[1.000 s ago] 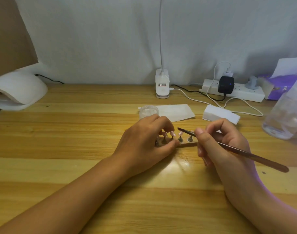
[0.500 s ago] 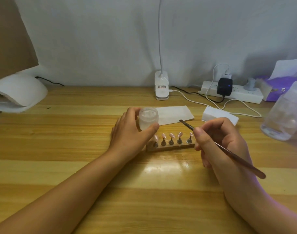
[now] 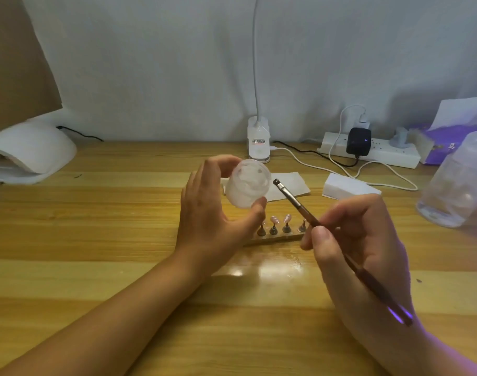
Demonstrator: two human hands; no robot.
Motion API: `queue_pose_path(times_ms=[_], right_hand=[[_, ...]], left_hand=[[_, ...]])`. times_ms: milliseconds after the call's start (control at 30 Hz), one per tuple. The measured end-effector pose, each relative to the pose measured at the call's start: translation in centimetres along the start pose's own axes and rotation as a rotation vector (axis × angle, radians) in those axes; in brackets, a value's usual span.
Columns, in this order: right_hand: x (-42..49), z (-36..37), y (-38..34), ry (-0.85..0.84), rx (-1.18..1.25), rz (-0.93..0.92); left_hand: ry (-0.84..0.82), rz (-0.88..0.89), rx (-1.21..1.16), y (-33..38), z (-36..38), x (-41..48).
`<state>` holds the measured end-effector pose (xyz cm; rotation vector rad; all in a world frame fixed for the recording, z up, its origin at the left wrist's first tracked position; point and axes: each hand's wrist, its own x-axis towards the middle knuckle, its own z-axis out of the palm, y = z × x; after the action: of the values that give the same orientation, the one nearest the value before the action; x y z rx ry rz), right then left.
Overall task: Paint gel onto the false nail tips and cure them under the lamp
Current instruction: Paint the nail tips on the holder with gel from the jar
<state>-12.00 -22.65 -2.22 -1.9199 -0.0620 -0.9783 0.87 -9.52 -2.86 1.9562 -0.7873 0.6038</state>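
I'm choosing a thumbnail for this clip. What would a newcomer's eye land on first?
First the frosted jar, which the left hand holds up tilted above the middle of the table, with the brush in the right hand pointing its tip close beside the jar's rim. Just below them, a row of pink nail tips stands on a wooden stand. The white curing lamp sits at the far left edge.

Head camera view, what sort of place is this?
Probably a home desk set up for nail work: a white curing lamp at the left, a stand of false nail tips mid-table, a power strip by the wall.
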Motion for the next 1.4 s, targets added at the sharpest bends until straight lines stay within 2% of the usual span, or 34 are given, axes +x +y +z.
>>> queue_pose_path(times_ms=[100, 233, 633, 833, 1167, 1400], right_hand=[[-0.33, 0.01, -0.14, 0.013, -0.021, -0.045], [-0.11, 0.01, -0.10, 0.008, -0.032, -0.042], [0.53, -0.11, 0.56, -0.030, 0.021, 0.082], [0.35, -0.07, 0.52, 0.011, 0.058, 0.072], [0.25, -0.10, 0.62, -0.077, 0.131, 0.027], [0.28, -0.13, 0.54, -0.056, 0.138, 0.007]], left_hand=[[-0.008, 0.165, 0.077, 0.37, 0.07, -0.46], [-0.037, 0.279, 0.131, 0.44, 0.14, -0.66], [-0.052, 0.423, 0.132, 0.29, 0.57, -0.79], [-0.047, 0.367, 0.123, 0.11, 0.66, -0.84], [0.008, -0.005, -0.022, 0.11, 0.25, -0.16], [0.006, 0.066, 0.037, 0.10, 0.44, -0.15]])
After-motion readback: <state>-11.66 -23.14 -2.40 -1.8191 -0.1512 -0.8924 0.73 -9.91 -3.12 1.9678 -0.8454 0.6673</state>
